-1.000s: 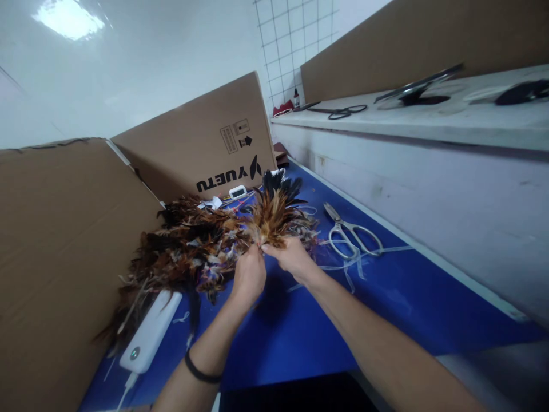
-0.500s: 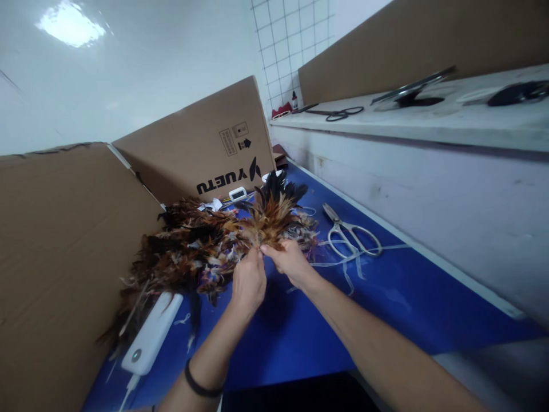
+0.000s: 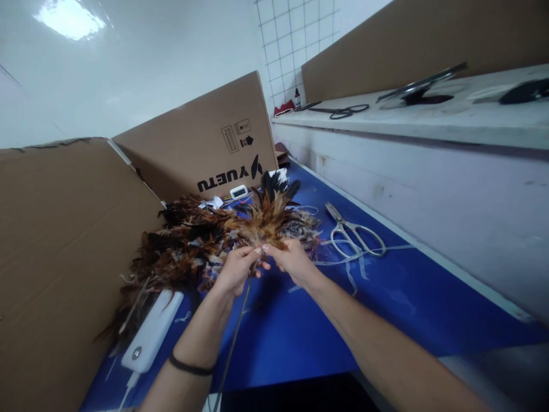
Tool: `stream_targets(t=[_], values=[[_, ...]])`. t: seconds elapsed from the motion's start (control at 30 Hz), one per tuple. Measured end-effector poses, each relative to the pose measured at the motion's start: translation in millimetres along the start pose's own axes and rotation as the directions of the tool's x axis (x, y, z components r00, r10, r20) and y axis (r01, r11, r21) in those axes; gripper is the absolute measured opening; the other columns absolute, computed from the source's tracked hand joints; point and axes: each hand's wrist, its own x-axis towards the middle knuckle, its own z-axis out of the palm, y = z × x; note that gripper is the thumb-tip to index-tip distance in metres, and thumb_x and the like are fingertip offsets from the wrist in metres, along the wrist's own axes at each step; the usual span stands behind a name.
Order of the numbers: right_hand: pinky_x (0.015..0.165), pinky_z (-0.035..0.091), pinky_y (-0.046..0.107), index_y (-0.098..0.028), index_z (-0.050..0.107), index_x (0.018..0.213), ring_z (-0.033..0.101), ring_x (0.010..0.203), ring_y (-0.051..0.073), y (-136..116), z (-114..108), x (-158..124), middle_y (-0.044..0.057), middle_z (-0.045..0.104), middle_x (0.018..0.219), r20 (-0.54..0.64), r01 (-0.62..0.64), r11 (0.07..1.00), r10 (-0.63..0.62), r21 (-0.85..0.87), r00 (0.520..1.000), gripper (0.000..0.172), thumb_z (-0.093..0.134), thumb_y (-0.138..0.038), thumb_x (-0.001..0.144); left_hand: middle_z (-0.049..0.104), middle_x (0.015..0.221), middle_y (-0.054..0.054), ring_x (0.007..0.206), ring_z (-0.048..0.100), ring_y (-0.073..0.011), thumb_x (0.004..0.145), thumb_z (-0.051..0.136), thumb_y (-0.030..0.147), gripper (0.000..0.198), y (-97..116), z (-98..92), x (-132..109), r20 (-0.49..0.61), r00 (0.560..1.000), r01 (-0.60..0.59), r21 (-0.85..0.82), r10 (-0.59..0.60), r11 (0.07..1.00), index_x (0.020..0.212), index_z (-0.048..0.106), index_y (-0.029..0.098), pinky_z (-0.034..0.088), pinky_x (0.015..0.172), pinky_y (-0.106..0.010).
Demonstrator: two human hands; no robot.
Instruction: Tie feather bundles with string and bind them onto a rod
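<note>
A fan-shaped bunch of brown and black feathers point(image 3: 270, 214) stands up from between my two hands. My left hand point(image 3: 240, 268) pinches its base, thumb against the fingers, and a thin dark cord point(image 3: 234, 343) hangs below it to the table's front edge. Close beside, my right hand point(image 3: 291, 258) grips the same base from the right, its thumb tip nearly touching the left thumb. Behind and left of the hands lies a heap of loose feathers point(image 3: 171, 252).
Silver scissors point(image 3: 355, 232) and clear ribbon point(image 3: 338, 262) lie right on the blue table point(image 3: 300, 349). A white power bank point(image 3: 152, 332) is at left. Cardboard point(image 3: 193, 137) walls the back and left; a white shelf point(image 3: 386, 123) with dark scissors point(image 3: 343, 111) runs along the right.
My left hand has turned and its fingers have spread lower under the bunch. The thin cord now shows below it. My right hand keeps its hold in nearly the same place.
</note>
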Motion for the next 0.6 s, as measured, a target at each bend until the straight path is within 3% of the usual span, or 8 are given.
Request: stream_targets(t=[0.2, 0.37, 0.5, 0.6], values=[[0.039, 0.024, 0.021, -0.011, 0.058, 0.067, 0.032, 0.039, 0.005, 2.0, -1.1, 1.7, -0.005, 0.043, 0.044, 0.017, 0.016, 1.000, -0.016, -0.006, 1.000, 0.029, 0.066, -0.039, 0.063, 0.059, 0.061, -0.004, 0.048, 0.054, -0.0073, 0.066, 0.069, 0.033, 0.027, -6.2, -10.9, 6.8, 0.112, 0.989, 0.117, -0.158, -0.100, 0.980, 0.072, 0.059, 0.009, 0.031, 0.038, -0.015], [0.040, 0.026, 0.021, -0.012, 0.058, 0.064, 0.033, 0.041, 0.005, 3.5, -2.7, 3.2, -0.005, 0.044, 0.045, 0.012, 0.007, 1.000, -0.007, -0.027, 1.000, 0.026, 0.065, -0.037, 0.064, 0.062, 0.067, -0.006, 0.054, 0.058, -0.0089, 0.067, 0.069, 0.028, 0.022, -14.1, -14.8, 13.3, 0.143, 0.979, 0.175, -0.234, -0.144, 0.956, 0.077, 0.061, 0.009, 0.034, 0.039, -0.014], [0.042, 0.027, 0.021, -0.012, 0.057, 0.063, 0.034, 0.041, 0.005, -0.9, -3.8, 2.1, -0.005, 0.045, 0.047, 0.051, -0.017, 0.999, 0.020, -0.052, 0.999, 0.022, 0.062, -0.034, 0.065, 0.063, 0.074, -0.006, 0.054, 0.056, -0.0069, 0.066, 0.068, 0.026, 0.022, -16.1, -10.9, 13.0, 0.096, 0.988, 0.145, -0.260, -0.123, 0.955, 0.079, 0.064, 0.009, 0.031, 0.038, -0.014], [0.040, 0.025, 0.020, -0.012, 0.055, 0.063, 0.029, 0.038, 0.004, -3.2, -4.6, 1.8, -0.006, 0.041, 0.045, 0.090, -0.038, 0.996, 0.045, -0.081, 0.995, 0.018, 0.060, -0.029, 0.067, 0.059, 0.060, -0.004, 0.045, 0.048, -0.0051, 0.067, 0.066, 0.028, 0.021, -18.2, -4.7, 12.2, 0.020, 0.998, 0.067, -0.180, -0.064, 0.981, 0.069, 0.064, 0.008, 0.028, 0.036, -0.015]])
